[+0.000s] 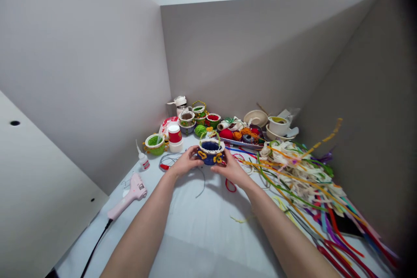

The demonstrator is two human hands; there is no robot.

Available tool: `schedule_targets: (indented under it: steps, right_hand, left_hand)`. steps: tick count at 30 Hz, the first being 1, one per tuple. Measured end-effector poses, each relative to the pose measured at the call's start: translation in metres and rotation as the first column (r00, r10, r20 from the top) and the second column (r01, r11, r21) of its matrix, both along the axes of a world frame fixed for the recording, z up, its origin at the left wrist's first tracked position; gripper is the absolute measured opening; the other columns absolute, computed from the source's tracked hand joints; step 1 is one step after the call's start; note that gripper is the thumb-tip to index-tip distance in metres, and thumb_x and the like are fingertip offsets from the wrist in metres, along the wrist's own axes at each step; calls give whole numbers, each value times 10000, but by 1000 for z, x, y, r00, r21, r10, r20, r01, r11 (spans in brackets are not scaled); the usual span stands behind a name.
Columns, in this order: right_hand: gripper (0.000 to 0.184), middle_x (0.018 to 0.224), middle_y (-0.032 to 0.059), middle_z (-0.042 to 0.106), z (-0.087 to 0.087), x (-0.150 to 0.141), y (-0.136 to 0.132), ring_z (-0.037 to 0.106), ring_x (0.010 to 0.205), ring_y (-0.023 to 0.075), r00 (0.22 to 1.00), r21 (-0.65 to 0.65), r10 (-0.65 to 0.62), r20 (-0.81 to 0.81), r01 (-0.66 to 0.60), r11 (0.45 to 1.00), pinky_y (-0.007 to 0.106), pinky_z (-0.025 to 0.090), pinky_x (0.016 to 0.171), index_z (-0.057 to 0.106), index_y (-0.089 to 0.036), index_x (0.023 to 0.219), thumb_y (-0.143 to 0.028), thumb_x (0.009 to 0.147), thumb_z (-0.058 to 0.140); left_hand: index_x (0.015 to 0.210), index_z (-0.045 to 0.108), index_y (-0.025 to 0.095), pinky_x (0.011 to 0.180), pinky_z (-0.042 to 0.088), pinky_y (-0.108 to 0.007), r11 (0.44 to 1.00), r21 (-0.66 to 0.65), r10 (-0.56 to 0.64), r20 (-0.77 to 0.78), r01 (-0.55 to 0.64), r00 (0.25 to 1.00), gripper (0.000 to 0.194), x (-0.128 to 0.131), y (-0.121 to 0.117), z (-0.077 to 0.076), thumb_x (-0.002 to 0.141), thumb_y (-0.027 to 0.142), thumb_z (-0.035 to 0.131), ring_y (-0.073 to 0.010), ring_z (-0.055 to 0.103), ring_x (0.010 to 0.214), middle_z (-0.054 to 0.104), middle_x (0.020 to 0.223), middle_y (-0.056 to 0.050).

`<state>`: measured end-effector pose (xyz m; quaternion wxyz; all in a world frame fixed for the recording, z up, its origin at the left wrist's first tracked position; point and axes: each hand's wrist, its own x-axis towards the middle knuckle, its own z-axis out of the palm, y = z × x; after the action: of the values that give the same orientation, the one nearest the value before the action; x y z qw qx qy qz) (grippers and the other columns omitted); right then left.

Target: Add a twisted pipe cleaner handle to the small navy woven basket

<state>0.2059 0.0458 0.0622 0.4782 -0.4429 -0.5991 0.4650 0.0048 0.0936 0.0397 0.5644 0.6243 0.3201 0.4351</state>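
A small blue basket [211, 158] with a white rim, yellow loop trim and a thin yellow-green handle is in front of me, upright. My left hand [186, 161] grips its left side, and my right hand [235, 169] grips its right side. The fingers of both hands curl round the wall, with the thumbs at the near lower edge. A grey cord [202, 184] lies on the table just below the basket. A red yarn loop [231, 186] lies by my right wrist.
On the left are a pink glue gun [132, 195], a glue bottle [143, 160] and a green basket [155, 144]. A yarn tray [243, 142] and more small baskets stand behind. Strip scraps [293, 169] and red-handled pliers [321, 245] lie right. Grey panels [247, 61] enclose the table.
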Motion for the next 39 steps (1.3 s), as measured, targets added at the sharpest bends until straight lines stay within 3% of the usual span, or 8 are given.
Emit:
schedule_targets:
  steps: [4,8,13,16,19,26,35,39]
  right_hand:
    - [790,1245,117,585,13,-8,33,558,1139,255,987,143,-156,40,149,978,411,411,1012,479,-179,1255,-285,555,829]
    - [841,1253,128,585,19,-16,65,546,1161,257,975,190,-222,-22,222,956,417,400,1021,455,-168,1278,-331,548,838]
    - [765,1246,119,596,7,-23,89,575,1129,228,966,233,-246,-85,259,937,392,438,984,439,-182,1280,-380,628,785]
    - [754,1235,117,596,-8,-28,99,573,1124,230,961,252,-265,-79,276,928,397,443,975,441,-181,1266,-390,625,778]
    - [764,1215,124,592,-25,-36,106,550,1129,250,952,263,-305,-37,304,916,414,428,983,458,-171,1233,-403,585,791]
    - [716,1143,108,561,-53,-52,103,502,1109,295,916,271,-388,106,349,897,454,402,975,512,-184,1098,-409,491,819]
    - [730,1125,115,584,-59,-60,94,545,1073,295,906,251,-375,196,324,912,437,448,918,489,-171,1131,-414,517,802]
    - [686,1140,108,606,-54,-48,92,563,1076,288,914,235,-325,243,269,934,432,440,939,510,-169,1147,-285,528,783]
  left_hand:
    - [1306,433,189,1055,379,-440,995,75,71,27,-73,997,687,11,17,9,675,172,706,-261,485,1250,480,1378,-141]
    - [1385,339,219,1058,378,-424,975,165,154,-17,-149,988,738,16,35,23,726,200,672,-248,458,1281,428,1429,-136]
    - [1425,271,226,1012,403,-467,939,260,294,-267,-225,918,728,9,42,19,787,271,618,-274,490,1244,382,1452,-164]
    - [1281,489,164,1048,320,-535,932,312,325,-494,-184,807,670,2,29,6,672,311,727,-349,460,1250,502,1344,-185]
    - [1116,614,196,1061,278,-543,935,345,304,-658,-84,689,570,-2,4,-3,589,331,785,-359,471,1223,580,1259,-142]
    - [1082,631,225,1074,219,-527,887,462,412,-758,-31,506,382,1,-43,-6,739,387,679,-303,488,1195,581,1252,-109]
    - [994,656,228,1011,270,-479,818,562,552,-708,-123,440,241,1,-41,-11,812,376,601,-254,544,1095,646,1107,-67]
    - [1014,637,231,971,299,-461,799,576,588,-686,-175,428,264,0,-42,-10,814,398,593,-265,530,1108,638,1121,-76]
